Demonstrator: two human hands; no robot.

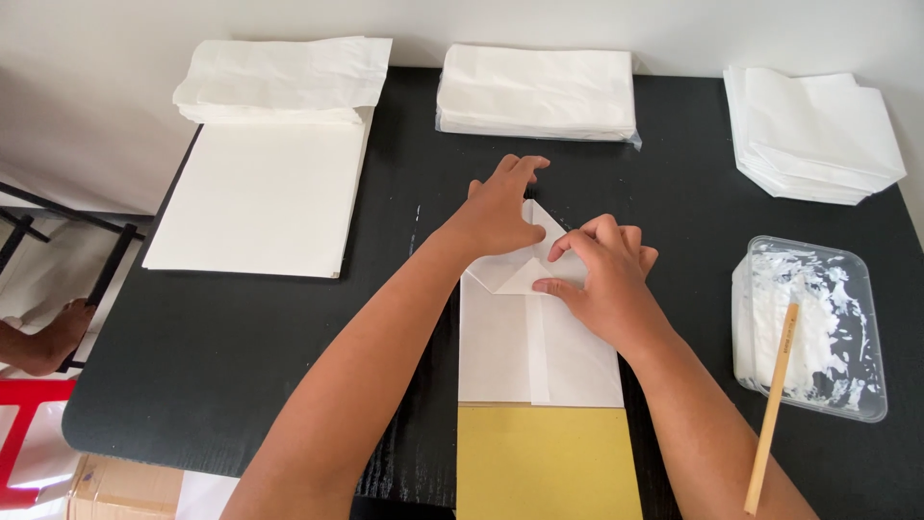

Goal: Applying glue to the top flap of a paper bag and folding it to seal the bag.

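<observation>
A white paper bag [525, 351] lies flat in the middle of the black table [289, 337], its far end folded into a pointed flap. My left hand [500, 212] presses flat on the left side of that fold, fingers stretched away from me. My right hand [606, 274] pinches the flap's triangular corner with thumb and fingertips. A yellow card [544, 462] sticks out from under the bag's near end.
A clear plastic tub of white paste [813, 323] sits at the right with a wooden stick [773, 409] leaning in it. Stacks of white paper lie at the back left [265, 188], back middle [537, 91] and back right [818, 130]. A person's foot [43, 342] shows at the left edge.
</observation>
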